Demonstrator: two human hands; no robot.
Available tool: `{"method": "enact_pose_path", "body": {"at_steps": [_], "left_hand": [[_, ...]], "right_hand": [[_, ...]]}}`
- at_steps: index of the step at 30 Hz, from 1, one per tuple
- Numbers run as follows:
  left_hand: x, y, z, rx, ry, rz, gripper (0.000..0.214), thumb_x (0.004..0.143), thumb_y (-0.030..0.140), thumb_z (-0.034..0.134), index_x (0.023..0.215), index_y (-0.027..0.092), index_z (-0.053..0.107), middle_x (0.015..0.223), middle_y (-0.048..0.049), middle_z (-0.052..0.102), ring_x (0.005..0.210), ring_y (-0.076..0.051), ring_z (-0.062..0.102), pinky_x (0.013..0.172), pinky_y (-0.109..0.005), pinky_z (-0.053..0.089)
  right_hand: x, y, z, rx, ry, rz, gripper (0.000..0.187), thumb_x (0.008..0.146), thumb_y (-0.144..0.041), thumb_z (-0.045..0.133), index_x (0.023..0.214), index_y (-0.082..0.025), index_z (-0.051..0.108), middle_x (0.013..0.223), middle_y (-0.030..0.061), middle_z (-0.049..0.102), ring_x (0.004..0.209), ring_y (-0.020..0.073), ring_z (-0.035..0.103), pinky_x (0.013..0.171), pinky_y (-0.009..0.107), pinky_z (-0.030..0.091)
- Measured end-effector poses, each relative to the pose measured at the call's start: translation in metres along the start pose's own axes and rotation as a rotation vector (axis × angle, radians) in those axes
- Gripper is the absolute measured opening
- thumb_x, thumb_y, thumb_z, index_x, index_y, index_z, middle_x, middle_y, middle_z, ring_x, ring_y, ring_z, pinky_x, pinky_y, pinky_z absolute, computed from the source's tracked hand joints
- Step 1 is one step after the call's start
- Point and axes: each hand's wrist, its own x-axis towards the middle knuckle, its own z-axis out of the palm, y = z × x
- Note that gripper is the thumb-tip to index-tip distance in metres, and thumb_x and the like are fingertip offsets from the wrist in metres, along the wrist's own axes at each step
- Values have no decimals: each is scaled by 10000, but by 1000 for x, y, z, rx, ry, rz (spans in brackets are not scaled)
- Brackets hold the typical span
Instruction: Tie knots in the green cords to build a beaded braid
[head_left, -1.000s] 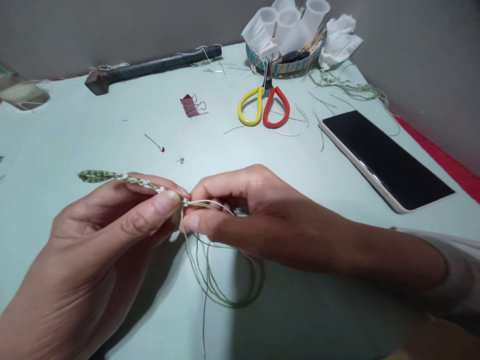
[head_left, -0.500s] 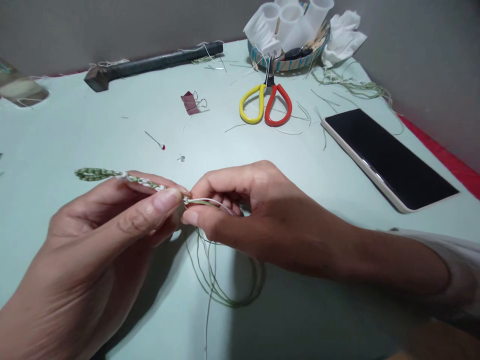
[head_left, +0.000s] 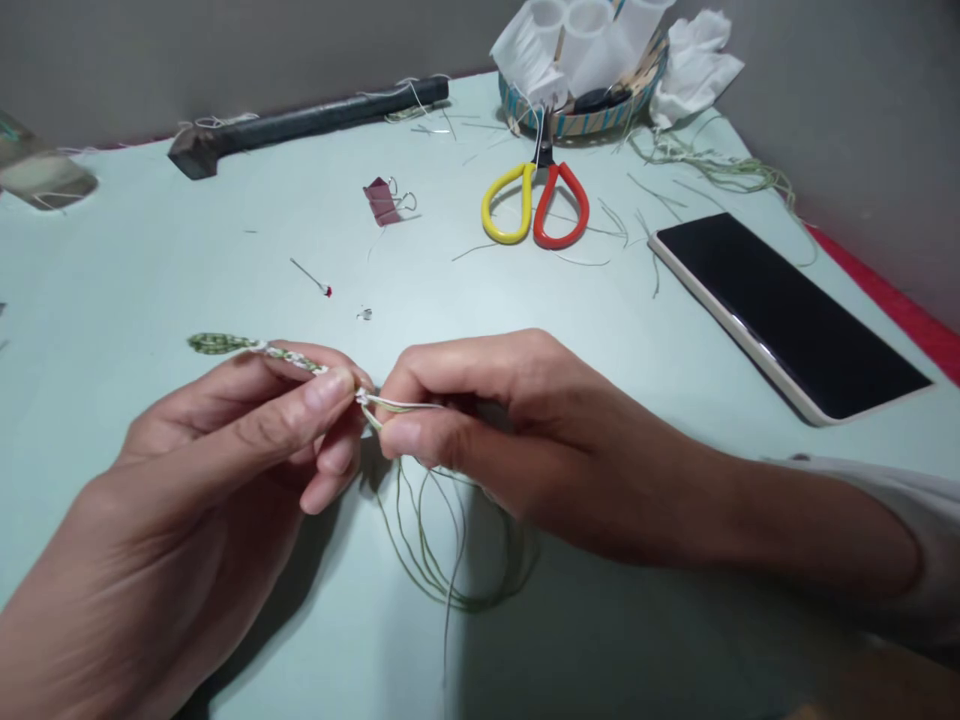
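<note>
My left hand (head_left: 225, 470) pinches a knotted green-and-white cord braid (head_left: 247, 349) between thumb and forefinger; the finished braid sticks out to the left. Right beside it, my right hand (head_left: 510, 440) pinches the loose green and white threads (head_left: 442, 560) at the point where they leave the braid. Those threads hang down in loops onto the pale green table (head_left: 150, 260) below both hands.
Yellow-and-red scissors (head_left: 536, 205) lie at the back, before a woven basket (head_left: 585, 115) of white plastic cups. A black phone (head_left: 780, 310) lies on the right. A dark hammer (head_left: 300, 120), a maroon binder clip (head_left: 382, 200), a red-headed pin (head_left: 311, 277) and thread scraps lie about.
The two hands have drawn slightly apart, showing a short stretch of thread between them. The braid's free end has shifted right and the hanging loops have moved.
</note>
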Motion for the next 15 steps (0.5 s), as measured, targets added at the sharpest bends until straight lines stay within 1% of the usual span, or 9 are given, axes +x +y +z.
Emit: {"method": "enact_pose_path", "body": {"at_steps": [1, 3, 5, 8, 10, 12, 14, 15], "left_hand": [[-2, -1, 0, 11, -2, 1, 127, 801, 344, 769, 895, 260, 766, 638, -21, 605, 764, -263, 687, 625, -388, 624], [-8, -4, 3, 42, -5, 13, 90, 802, 334, 772, 848, 257, 768, 607, -12, 572, 702, -236, 660, 590, -362, 613], [-15, -6, 8, 92, 0, 47, 61, 784, 300, 792, 774, 244, 770, 577, -1, 547, 634, -193, 621, 553, -311, 597], [-21, -8, 15, 164, 12, 116, 119, 739, 231, 827, 645, 194, 764, 548, 15, 548, 519, -80, 508, 456, -151, 509], [-21, -8, 15, 183, -8, 142, 133, 736, 232, 845, 642, 175, 770, 531, 27, 550, 481, -37, 444, 430, -76, 460], [-18, -6, 8, 196, -79, 131, 169, 764, 280, 852, 670, 170, 765, 525, 24, 554, 496, -48, 480, 473, -73, 508], [-12, -2, -4, 210, -195, 89, 172, 793, 321, 843, 767, 164, 779, 561, 2, 593, 544, -90, 565, 524, -125, 580], [-9, 1, -10, 208, -242, 69, 172, 810, 317, 830, 846, 154, 789, 608, -17, 632, 562, -109, 595, 525, -150, 598]], "right_hand": [[0, 1, 0, 3, -19, -25, 196, 926, -109, 584, 743, -165, 625, 667, -68, 505, 640, 68, 420, 621, 219, 384], [2, 3, 0, -43, -6, -78, 230, 901, -46, 556, 708, -170, 567, 661, -71, 456, 646, 65, 388, 629, 213, 367], [2, 4, 0, -75, 5, -103, 254, 892, -21, 539, 694, -180, 536, 677, -63, 462, 661, 71, 385, 632, 216, 362], [1, 3, 0, -55, 4, -73, 253, 905, -55, 570, 695, -192, 536, 700, -56, 488, 678, 82, 406, 628, 222, 365], [-1, 1, -1, -38, 12, -35, 259, 905, -46, 572, 697, -198, 542, 687, -59, 478, 664, 83, 406, 606, 225, 356], [-2, -2, -2, -20, 5, -21, 253, 913, -57, 566, 705, -199, 545, 668, -64, 458, 636, 80, 392, 570, 228, 335], [-3, -5, -2, -6, -30, -26, 254, 938, -76, 546, 712, -192, 543, 666, -69, 448, 617, 69, 379, 547, 221, 321], [-3, -6, -2, -11, -33, -20, 272, 944, -63, 540, 702, -188, 532, 657, -75, 439, 607, 61, 373, 541, 212, 319]]}}
